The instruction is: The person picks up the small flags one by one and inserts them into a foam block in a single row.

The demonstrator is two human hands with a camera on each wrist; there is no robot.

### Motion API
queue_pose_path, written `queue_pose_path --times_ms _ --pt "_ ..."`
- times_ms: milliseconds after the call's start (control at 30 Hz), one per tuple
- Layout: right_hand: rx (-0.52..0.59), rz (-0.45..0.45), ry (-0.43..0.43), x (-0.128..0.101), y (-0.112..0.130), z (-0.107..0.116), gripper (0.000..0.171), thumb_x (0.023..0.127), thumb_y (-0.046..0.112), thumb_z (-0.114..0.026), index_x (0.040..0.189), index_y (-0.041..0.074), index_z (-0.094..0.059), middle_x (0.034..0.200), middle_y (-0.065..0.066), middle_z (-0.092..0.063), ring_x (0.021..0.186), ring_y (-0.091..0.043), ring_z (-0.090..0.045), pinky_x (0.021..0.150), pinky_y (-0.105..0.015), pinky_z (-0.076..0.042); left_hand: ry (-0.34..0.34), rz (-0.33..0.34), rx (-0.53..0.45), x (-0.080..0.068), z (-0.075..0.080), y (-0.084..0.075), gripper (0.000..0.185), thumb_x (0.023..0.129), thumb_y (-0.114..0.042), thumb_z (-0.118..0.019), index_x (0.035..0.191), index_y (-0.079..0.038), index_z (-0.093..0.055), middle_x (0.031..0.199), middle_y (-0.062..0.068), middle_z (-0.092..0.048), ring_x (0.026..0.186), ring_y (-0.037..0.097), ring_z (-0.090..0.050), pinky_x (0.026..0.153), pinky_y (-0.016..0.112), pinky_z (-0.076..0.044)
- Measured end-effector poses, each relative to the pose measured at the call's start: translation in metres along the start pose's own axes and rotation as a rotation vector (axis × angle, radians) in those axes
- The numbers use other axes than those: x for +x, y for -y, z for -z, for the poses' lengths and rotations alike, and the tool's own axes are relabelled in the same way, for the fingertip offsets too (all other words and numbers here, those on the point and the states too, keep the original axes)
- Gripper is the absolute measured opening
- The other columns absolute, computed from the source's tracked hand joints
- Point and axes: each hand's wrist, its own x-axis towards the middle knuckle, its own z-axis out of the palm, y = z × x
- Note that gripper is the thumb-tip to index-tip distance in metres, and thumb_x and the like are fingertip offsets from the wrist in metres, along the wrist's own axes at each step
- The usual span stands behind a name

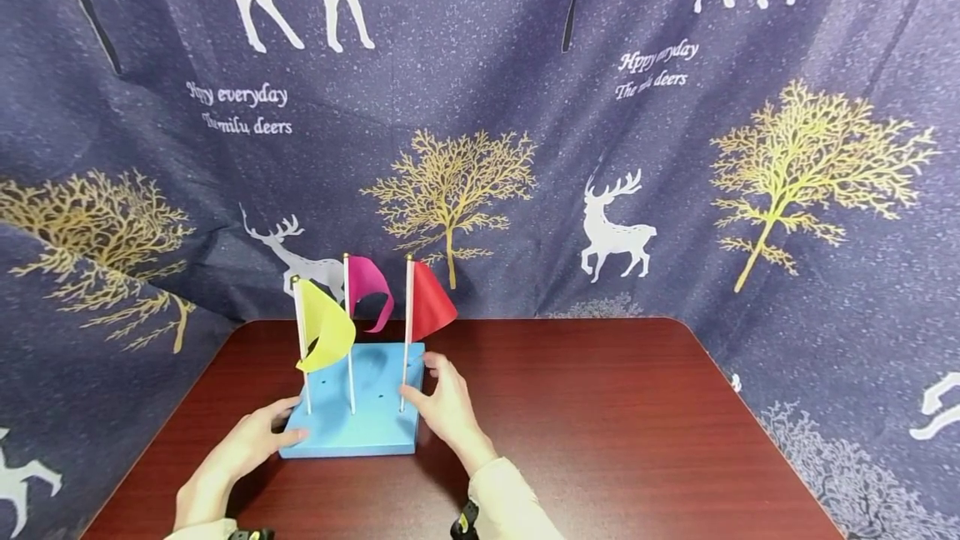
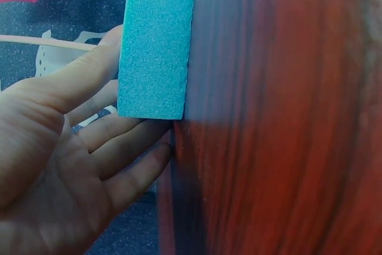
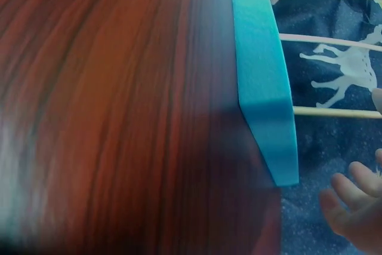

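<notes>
A light blue foam board [image 1: 352,438] lies on the table, with three flags on thin sticks standing upright in it. The yellow flag [image 1: 333,327] is at the left, the magenta flag [image 1: 366,280] in the middle and the red flag [image 1: 431,302] at the right. My left hand [image 1: 243,444] grips the board's left edge; in the left wrist view its thumb [image 2: 89,73] lies over the upper face, the other fingers beside the edge. Beside the right edge is my right hand [image 1: 452,411], fingers relaxed, thumb close to the red flag's stick. The right wrist view shows those fingers [image 3: 352,195] apart from the board.
Small dark holes [image 1: 381,396] show in the board's top. The reddish-brown wooden table [image 1: 615,432] extends to the right. Behind it hangs a dark blue cloth [image 1: 495,82] printed with deer and trees.
</notes>
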Motion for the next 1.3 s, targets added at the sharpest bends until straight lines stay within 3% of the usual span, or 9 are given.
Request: queue_pose_path --times_ms 333,600,833,1033,1300 --pt "-0.144 0.005 0.084 -0.008 -0.005 0.038 0.064 0.086 0.037 -0.075 0.136 0.005 -0.052 0.129 -0.01 -0.057 0.118 -0.029 -0.055 0.098 -0.043 -0.044 0.015 0.004 0.001 0.002 0.0 -0.003 0.077 0.088 -0.037 -0.073 0.139 0.012 -0.044 0.134 0.034 -0.05 0.119 0.047 -0.051 0.087 0.051 -0.049" --pt "-0.191 0.012 0.075 -0.022 -0.016 0.072 0.053 0.095 0.037 -0.063 0.136 0.005 -0.053 0.135 -0.013 -0.055 0.125 -0.031 -0.05 0.103 -0.049 -0.039 0.013 0.014 0.003 0.0 0.0 -0.002 0.079 0.088 -0.038 -0.072 0.141 0.012 -0.042 0.135 0.034 -0.048 0.121 0.048 -0.05 0.088 0.051 -0.049" --pt "-0.262 0.037 0.037 -0.031 -0.025 0.102 0.051 0.096 0.036 -0.062 0.134 0.003 -0.055 0.134 -0.014 -0.055 0.126 -0.034 -0.049 0.104 -0.05 -0.037 0.02 0.041 0.024 -0.004 0.004 -0.006 0.087 0.089 -0.043 -0.071 0.147 0.009 -0.033 0.143 0.036 -0.038 0.129 0.052 -0.039 0.094 0.058 -0.041" --pt "-0.316 0.006 0.038 -0.041 -0.031 0.131 0.054 0.097 0.037 -0.06 0.138 0.003 -0.052 0.14 -0.02 -0.049 0.132 -0.038 -0.042 0.108 -0.051 -0.032 -0.01 0.007 0.085 -0.007 0.004 -0.01 0.09 0.091 -0.049 -0.065 0.149 0.009 -0.028 0.145 0.037 -0.032 0.131 0.055 -0.031 0.098 0.065 -0.034" --pt "-0.389 -0.007 0.018 -0.055 -0.039 0.174 0.056 0.098 0.036 -0.059 0.142 0.002 -0.049 0.145 -0.026 -0.042 0.136 -0.043 -0.035 0.108 -0.058 -0.028 -0.107 -0.079 0.176 -0.009 0.006 -0.011 0.085 0.094 -0.049 -0.061 0.148 0.01 -0.03 0.145 0.042 -0.025 0.133 0.058 -0.023 0.098 0.071 -0.025"
